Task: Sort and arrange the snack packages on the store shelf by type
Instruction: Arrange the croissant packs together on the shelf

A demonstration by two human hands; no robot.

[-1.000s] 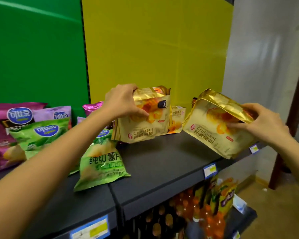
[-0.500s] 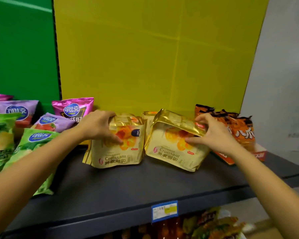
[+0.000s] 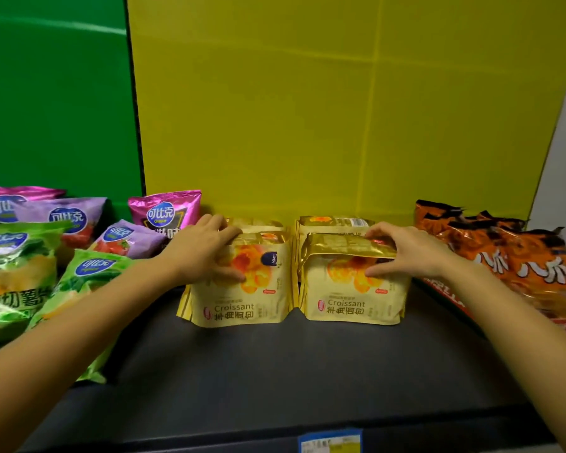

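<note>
Two gold croissant bags stand upright side by side on the dark shelf (image 3: 275, 380). My left hand (image 3: 200, 253) grips the left croissant bag (image 3: 252, 302) at its upper left corner. The folded gold top of the right croissant bag (image 3: 350, 299) is held by my right hand (image 3: 406, 253), thumb on the front. Behind each front bag stands another croissant bag (image 3: 334, 222), mostly hidden.
Green, purple and pink chip bags (image 3: 89, 276) crowd the shelf's left part. Orange snack bags (image 3: 517, 263) lean at the right end. A yellow back panel (image 3: 340, 109) and a green one (image 3: 53, 103) close the rear. A price label (image 3: 329, 441) sits on the front edge.
Both bags came down from a lifted, tilted hold to standing side by side on the shelf. The right bag moved left and upright. The view swung right, which revealed the orange bags.
</note>
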